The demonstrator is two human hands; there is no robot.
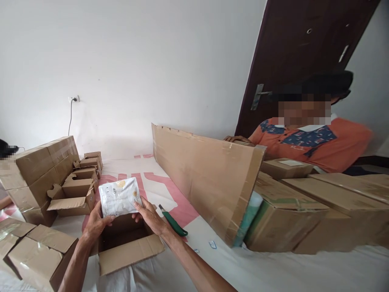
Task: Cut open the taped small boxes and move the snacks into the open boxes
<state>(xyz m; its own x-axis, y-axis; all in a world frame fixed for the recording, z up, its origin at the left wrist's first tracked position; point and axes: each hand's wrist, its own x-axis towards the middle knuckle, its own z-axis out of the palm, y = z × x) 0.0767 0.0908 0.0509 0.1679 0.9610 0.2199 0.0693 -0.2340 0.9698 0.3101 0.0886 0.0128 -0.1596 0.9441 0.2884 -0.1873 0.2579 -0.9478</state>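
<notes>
Both of my hands hold a white printed pouch (120, 197) with small yellow round marks. My left hand (96, 224) grips its lower left edge, the thumb lying across the front. At its right side, my right hand (150, 214) has the thumb on the face and the fingers behind. Right below the pouch stands an open cardboard box (131, 254), its front flap folded outward toward me; the inside is dark and partly covered by my hands. A tool with a green handle (174, 223) lies on the cloth just right of my right hand.
Open small boxes (77, 190) line up at the left, beside stacked closed cartons (39, 170). Closed boxes (39, 255) sit near left. A tall cardboard panel (206, 174) stands at centre right, with large cartons (288, 215) behind it. A person in an orange shirt (340, 142) is beyond them.
</notes>
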